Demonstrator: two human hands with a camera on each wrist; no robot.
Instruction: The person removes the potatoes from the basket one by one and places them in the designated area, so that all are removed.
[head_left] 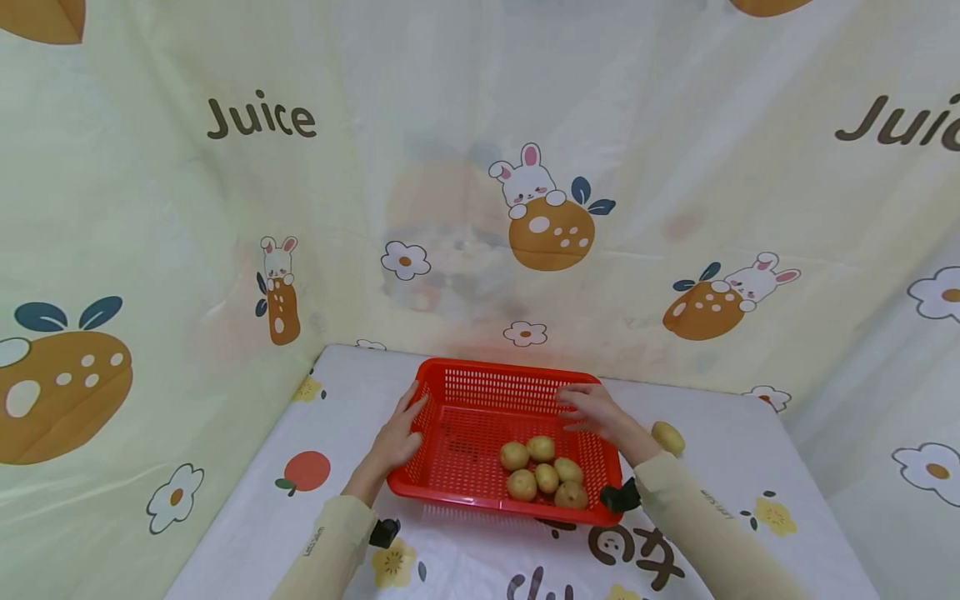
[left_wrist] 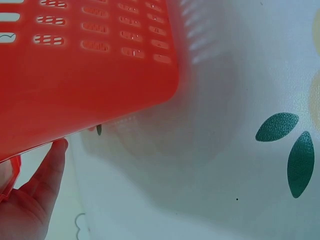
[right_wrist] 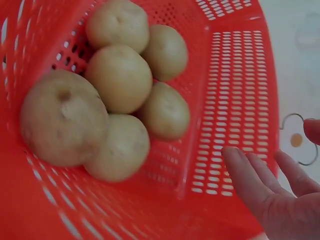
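A red plastic basket (head_left: 480,502) with slotted walls stands on the table. Several potatoes (head_left: 547,477) lie clustered in its near right part; the right wrist view shows these potatoes (right_wrist: 118,78) close up. At the basket's left side, my left hand (head_left: 393,442) holds the rim; in the left wrist view part of this hand (left_wrist: 35,200) is hidden behind the red edge. My right hand (head_left: 600,412) hovers over the basket's right end. Its fingers (right_wrist: 245,175) are spread, with nothing between them, apart from the potatoes.
One potato (head_left: 668,437) lies on the table to the right of the basket, beside my right forearm. A white patterned cloth (head_left: 247,533) covers the table. Behind and at the sides hang pale printed curtains (head_left: 450,308), close to the basket's far rim.
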